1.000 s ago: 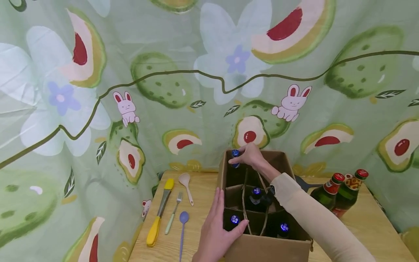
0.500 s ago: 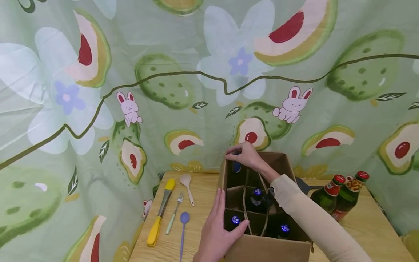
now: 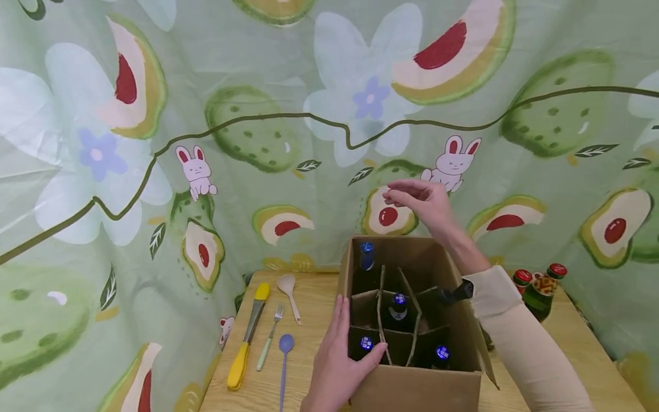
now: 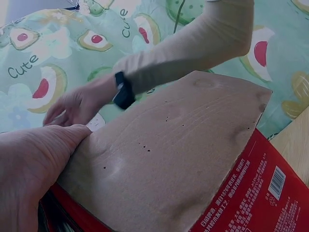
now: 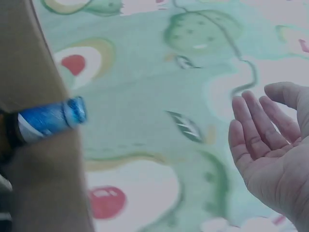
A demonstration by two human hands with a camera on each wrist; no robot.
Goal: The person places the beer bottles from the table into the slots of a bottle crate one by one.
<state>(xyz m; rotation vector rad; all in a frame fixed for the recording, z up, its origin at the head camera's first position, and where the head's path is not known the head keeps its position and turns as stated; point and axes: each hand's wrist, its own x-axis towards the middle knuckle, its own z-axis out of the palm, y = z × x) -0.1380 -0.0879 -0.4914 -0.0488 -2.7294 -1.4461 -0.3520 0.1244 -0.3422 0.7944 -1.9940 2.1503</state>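
A brown cardboard box [image 3: 412, 389] with dividers stands open on the table. Its back left compartment holds a bottle with a blue foil cap [image 3: 366, 256]; several more blue-capped bottles sit in other compartments, one of them the middle bottle [image 3: 399, 312]. My left hand [image 3: 344, 360] holds the box at its front left corner, fingers along the outside of the wall and thumb over the rim. My right hand [image 3: 424, 203] is raised above the back of the box with nothing in it, fingers loosely bent. In the right wrist view this hand [image 5: 270, 145] is apart from the blue-capped bottle [image 5: 50, 118].
Left of the box lie yellow-handled tongs [image 3: 249, 337], a fork [image 3: 270, 337], a blue spoon [image 3: 285, 349] and a pale spoon [image 3: 289, 292]. Red-capped green bottles [image 3: 543, 294] stand on the right of the wooden table [image 3: 592, 366]. A patterned curtain [image 3: 247, 189] hangs behind.
My right hand has let go of the blue-capped bottle in the back left compartment and moved up and to the right. The left hand stays on the box.
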